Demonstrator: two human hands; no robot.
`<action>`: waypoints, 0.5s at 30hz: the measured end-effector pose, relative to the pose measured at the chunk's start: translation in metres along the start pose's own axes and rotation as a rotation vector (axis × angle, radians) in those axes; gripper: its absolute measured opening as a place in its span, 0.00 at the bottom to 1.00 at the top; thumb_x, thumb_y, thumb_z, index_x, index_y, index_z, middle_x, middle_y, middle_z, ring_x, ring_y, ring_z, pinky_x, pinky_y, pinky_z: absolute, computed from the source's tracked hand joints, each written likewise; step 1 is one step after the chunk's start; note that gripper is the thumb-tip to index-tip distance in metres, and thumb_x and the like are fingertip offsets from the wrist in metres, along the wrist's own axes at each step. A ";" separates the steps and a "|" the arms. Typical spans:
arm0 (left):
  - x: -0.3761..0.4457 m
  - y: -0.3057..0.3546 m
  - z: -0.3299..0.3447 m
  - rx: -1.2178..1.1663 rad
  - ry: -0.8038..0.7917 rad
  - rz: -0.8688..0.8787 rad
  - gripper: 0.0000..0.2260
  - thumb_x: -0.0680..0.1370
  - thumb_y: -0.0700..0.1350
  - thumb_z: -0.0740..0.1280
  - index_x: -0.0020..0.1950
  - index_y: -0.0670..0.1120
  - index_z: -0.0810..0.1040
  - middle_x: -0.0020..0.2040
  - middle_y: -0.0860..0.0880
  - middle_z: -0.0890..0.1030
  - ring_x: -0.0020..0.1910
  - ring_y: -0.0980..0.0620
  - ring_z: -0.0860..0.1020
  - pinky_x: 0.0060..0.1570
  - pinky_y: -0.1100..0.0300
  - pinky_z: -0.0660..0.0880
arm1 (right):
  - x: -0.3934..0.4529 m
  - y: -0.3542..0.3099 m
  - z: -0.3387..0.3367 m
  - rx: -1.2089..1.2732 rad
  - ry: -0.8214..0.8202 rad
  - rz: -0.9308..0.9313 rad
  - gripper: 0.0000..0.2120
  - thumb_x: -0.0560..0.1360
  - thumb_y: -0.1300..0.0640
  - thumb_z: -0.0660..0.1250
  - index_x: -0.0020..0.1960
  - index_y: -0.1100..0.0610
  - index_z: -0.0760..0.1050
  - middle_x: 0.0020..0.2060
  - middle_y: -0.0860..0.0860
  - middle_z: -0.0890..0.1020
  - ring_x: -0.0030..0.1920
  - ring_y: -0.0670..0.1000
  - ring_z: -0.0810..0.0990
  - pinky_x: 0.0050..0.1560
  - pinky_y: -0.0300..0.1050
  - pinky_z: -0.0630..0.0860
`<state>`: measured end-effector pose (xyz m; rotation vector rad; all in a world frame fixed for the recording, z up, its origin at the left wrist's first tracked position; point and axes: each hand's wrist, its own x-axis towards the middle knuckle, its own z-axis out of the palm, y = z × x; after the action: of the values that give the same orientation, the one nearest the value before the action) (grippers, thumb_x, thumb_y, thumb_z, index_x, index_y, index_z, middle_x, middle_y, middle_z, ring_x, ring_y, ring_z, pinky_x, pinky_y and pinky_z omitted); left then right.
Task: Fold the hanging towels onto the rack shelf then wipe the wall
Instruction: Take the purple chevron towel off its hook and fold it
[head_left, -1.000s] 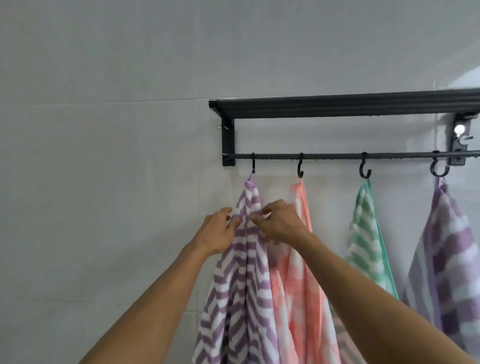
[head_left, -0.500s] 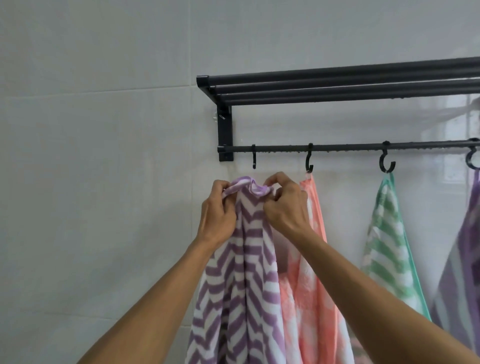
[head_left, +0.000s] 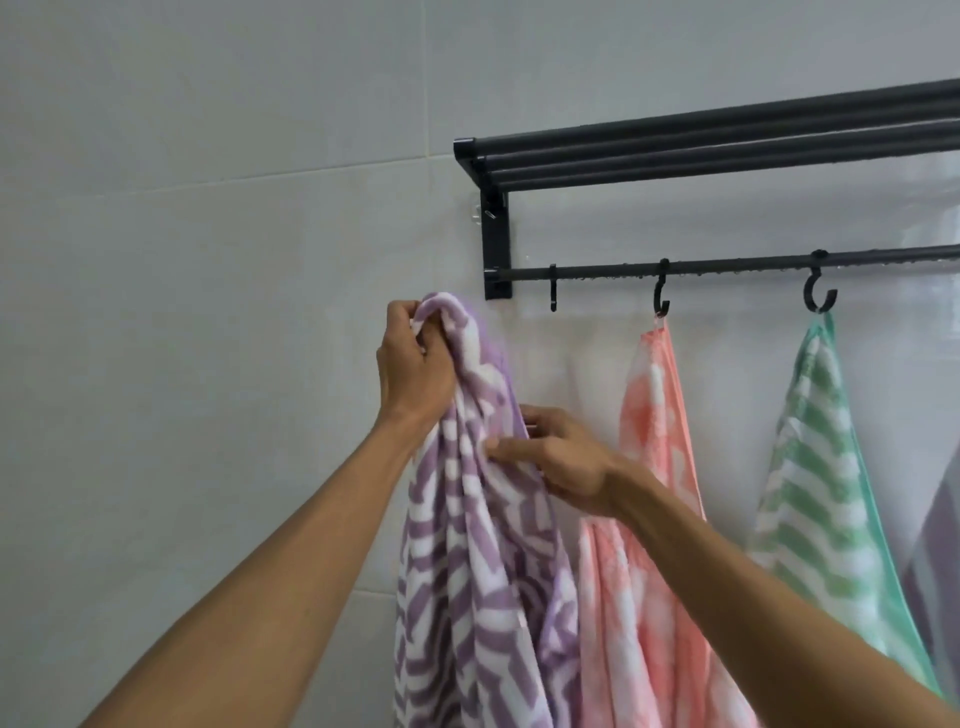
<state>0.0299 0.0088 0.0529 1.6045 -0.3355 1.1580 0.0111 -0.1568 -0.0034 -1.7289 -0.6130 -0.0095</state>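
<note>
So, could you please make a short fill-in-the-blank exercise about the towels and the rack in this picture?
1. The left hand grips the top of the ____ zigzag towel.
2. The leftmost hook on the rail holds ____.
3. The pink towel hangs from the ____ hook from the left.
4. The green striped towel hangs to the ____ of the pink towel.

Missing words: purple; nothing; second; right

Black rack (head_left: 727, 140); hooks hold pink (head_left: 649, 467), green (head_left: 810, 467) towels
</note>
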 end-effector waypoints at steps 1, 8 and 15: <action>0.001 0.002 -0.009 0.011 0.010 -0.007 0.05 0.85 0.47 0.57 0.53 0.48 0.70 0.42 0.55 0.76 0.38 0.59 0.75 0.35 0.64 0.71 | -0.005 0.004 0.007 -0.031 -0.081 0.027 0.14 0.71 0.57 0.77 0.57 0.55 0.83 0.52 0.58 0.87 0.54 0.65 0.85 0.58 0.61 0.81; -0.014 0.020 -0.075 -0.021 0.111 -0.127 0.04 0.84 0.45 0.57 0.53 0.48 0.71 0.42 0.55 0.76 0.38 0.58 0.74 0.33 0.69 0.68 | -0.052 0.041 0.062 -0.893 -0.322 0.343 0.19 0.64 0.45 0.70 0.43 0.61 0.82 0.41 0.58 0.86 0.36 0.55 0.83 0.39 0.47 0.83; -0.079 0.037 -0.152 -0.041 0.085 -0.262 0.06 0.83 0.45 0.57 0.47 0.48 0.72 0.40 0.53 0.75 0.37 0.56 0.74 0.36 0.64 0.70 | -0.131 0.068 0.088 -0.792 0.104 0.504 0.16 0.81 0.56 0.57 0.42 0.62 0.77 0.29 0.57 0.82 0.22 0.51 0.80 0.23 0.40 0.75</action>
<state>-0.1111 0.0996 0.0030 1.5076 -0.0896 1.0071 -0.1018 -0.1355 -0.1310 -2.5931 -0.0609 0.0148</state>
